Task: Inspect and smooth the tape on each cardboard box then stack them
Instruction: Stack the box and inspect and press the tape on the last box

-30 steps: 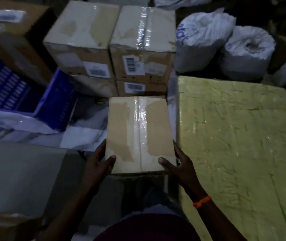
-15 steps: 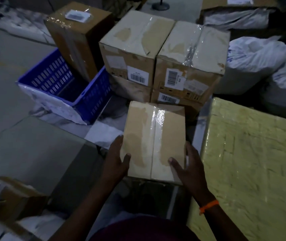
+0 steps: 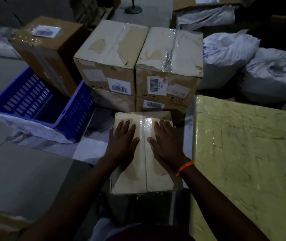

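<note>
A: Grip status?

B: Both flat. Your left hand (image 3: 123,141) lies palm-down on top of the small box (image 3: 131,180), fingers straight and close together, left of the tape strip (image 3: 146,122). Your right hand (image 3: 166,141) mirrors it on the strip's right side. Neither grip clamps anything. Thumbs angle inward, tips close to the strip.

A: Box position, orientation?

B: Directly in front of you, between the blue crate (image 3: 76,108) on your left and the yellow wrapped block (image 3: 243,153) on your right. The long axis runs away from you, and the tape follows it down the middle of the top face. The far end points at the stacked boxes (image 3: 170,56) and sits just beside the lower ones. What carries the box: cannot tell, too dark under the near edge.

A: Anything else?

B: Orange band (image 3: 184,168) on your right wrist. White sacks (image 3: 225,56) beyond the yellow block, right of the stack.
</note>
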Tool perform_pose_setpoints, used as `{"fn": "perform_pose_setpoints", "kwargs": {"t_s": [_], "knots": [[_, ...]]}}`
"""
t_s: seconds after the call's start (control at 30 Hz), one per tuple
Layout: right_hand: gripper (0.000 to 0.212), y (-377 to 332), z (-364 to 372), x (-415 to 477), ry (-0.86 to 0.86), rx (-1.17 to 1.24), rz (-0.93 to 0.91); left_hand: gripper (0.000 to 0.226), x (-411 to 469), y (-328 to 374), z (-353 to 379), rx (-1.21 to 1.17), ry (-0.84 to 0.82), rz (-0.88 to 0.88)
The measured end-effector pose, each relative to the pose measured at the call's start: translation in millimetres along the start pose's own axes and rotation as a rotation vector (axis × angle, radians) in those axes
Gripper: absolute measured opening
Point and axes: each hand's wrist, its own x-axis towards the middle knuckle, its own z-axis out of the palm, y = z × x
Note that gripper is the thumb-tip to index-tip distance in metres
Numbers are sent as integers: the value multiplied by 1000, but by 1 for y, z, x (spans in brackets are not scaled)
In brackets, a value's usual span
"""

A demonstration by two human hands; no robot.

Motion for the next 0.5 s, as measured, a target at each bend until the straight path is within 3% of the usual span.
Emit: {"fn": "perform_pose_setpoints", "kwargs": {"t_s": [0.13,0.33,0.5], "knots": [[78,4,1,3,-15,17,24,65,-4,-6,4,-93,30,12],[64,15,-7,-10,126,521,323,82,-10,-4,4,-413,145,-176],[45,6,-16,-16,106,643,385,84,-11,-7,0,-478,151,-215]]}}
